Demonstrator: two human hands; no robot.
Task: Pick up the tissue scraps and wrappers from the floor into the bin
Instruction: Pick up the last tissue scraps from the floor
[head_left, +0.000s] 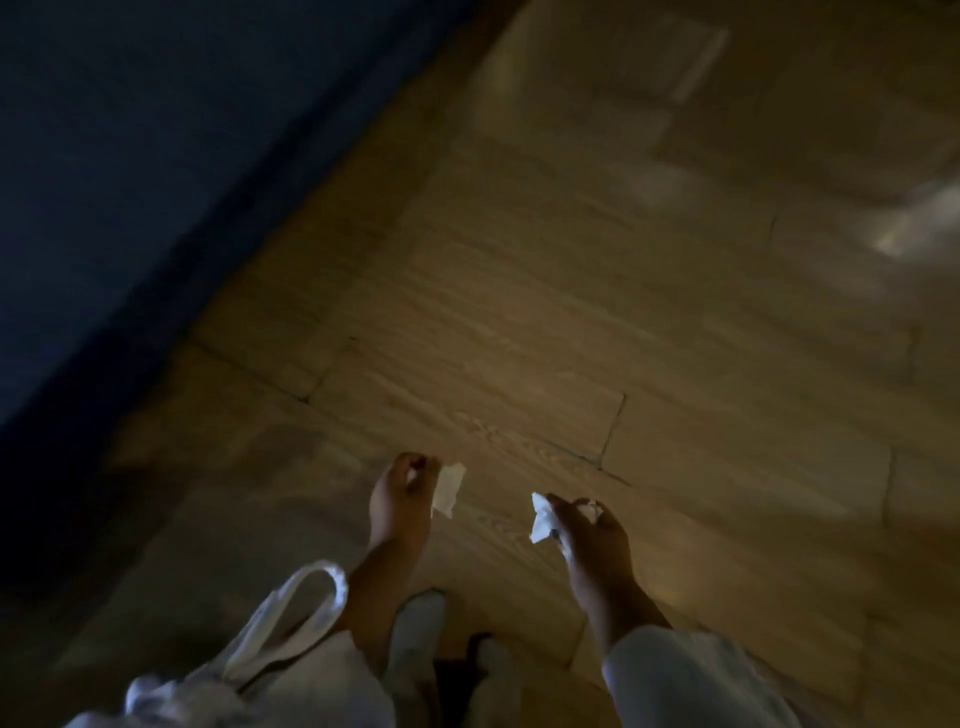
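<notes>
- Head view: I see a flat scrap of white tissue, torn along its edges, held above the wood-look floor. Its long axis runs near-upright in the frame, with the top leaning slightly right.
- A crumpled scrap, also white, tapers to a point at the top; its long axis is likewise steep.
- My left hand reaches forward with fingers curled, pinching the flat scrap at its left edge.
- My right hand is extended beside it, well apart, gripping the crumpled scrap. Something pale also shows between its fingertips, too blurred to identify.
- White sleeves cover both forearms.
</notes>
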